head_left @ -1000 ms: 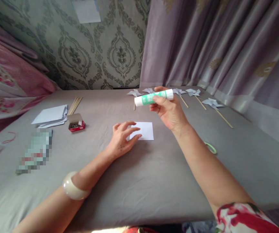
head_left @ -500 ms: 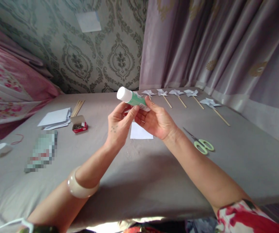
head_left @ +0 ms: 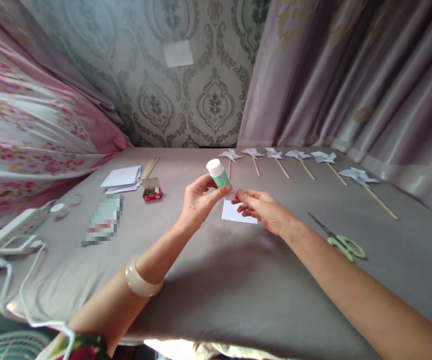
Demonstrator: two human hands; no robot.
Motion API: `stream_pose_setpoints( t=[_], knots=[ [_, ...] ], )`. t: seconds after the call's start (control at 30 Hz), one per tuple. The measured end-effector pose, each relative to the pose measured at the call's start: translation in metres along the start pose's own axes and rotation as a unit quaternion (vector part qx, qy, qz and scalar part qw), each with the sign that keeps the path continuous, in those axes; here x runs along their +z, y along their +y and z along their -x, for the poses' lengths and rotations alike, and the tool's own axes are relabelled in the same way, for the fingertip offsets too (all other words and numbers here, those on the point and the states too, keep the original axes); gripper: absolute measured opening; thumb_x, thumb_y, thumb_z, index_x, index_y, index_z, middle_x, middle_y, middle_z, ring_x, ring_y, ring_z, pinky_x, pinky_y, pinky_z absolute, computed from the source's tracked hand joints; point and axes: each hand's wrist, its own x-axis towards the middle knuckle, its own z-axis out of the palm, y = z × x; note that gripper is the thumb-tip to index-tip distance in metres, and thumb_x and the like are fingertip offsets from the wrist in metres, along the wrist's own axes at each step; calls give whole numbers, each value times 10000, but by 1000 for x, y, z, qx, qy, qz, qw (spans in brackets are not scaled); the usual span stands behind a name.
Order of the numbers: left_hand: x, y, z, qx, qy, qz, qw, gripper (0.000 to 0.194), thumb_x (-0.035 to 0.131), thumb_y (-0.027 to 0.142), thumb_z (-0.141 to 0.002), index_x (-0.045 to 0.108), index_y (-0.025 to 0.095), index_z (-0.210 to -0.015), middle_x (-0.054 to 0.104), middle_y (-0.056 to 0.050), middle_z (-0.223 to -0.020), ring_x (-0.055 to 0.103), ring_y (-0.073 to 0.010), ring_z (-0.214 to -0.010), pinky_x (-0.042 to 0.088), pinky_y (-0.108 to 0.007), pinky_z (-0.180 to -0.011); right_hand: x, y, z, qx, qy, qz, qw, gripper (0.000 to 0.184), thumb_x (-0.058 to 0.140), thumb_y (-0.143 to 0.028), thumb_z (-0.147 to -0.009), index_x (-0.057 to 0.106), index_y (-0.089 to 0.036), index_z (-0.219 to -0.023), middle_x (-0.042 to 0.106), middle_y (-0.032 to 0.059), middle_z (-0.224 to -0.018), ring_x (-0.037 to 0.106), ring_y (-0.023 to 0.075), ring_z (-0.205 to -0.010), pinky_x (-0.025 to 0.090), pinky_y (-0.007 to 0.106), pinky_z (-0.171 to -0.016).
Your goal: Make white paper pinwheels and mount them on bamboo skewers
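A green and white glue stick (head_left: 221,177) is held tilted above the table, its white cap end up and to the left. My left hand (head_left: 199,204) is wrapped round its barrel, thumb across the front. At the lower end, the thumb and fingertips of my right hand (head_left: 264,211) pinch the base, with the other fingers loosely curled. Below and behind them a small white sheet of paper (head_left: 234,216) lies flat, partly covered by the right fingers.
Several paper pinwheels on sticks (head_left: 300,156) line the back right. Scissors (head_left: 345,246) lie to the right. At left are a paper stack (head_left: 121,177), wooden sticks (head_left: 150,167), an open red box of small metal pieces (head_left: 151,192), a blurred packet (head_left: 105,220) and a power strip (head_left: 11,235).
The glue stick went from my right hand into my left and turned cap end up. My left hand rose from the paper; my right fingers moved to the base. The view shifted left.
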Motion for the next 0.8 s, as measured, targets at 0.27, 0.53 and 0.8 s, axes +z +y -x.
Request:
stream_pose_setpoints(
  t=[0.27, 0.53, 0.8],
  knots=[
    [-59, -17, -28, 19, 75, -65, 995, 300, 737, 370, -635, 709, 146, -831, 688, -42, -775, 596, -166, -727, 463, -275, -712, -36, 21, -10, -292, 135, 308, 896, 254, 601, -411, -769, 688, -192, -676, 726, 76, -855, 642, 221, -857, 452, 360, -842],
    [-108, -41, -37, 28, 136, -263, 955, 249, 642, 351, -663, 709, 170, -822, 659, 1, -726, 563, -148, -686, 441, -263, -703, -48, 57, -9, -364, 180, 451, 795, 153, 540, -256, -832, 685, -232, -788, 735, 53, -905, 650, 228, -880, 414, 411, -873],
    [-126, -58, -39, -3, 177, -389, 904, 308, 615, 417, -653, 715, 218, -867, 668, 8, -743, 595, -184, -761, 424, -302, -760, -40, 68, 6, -360, 96, 534, 759, 105, 570, -256, -866, 673, -238, -865, 728, 24, -959, 626, 206, -954, 309, 394, -903]
  ],
)
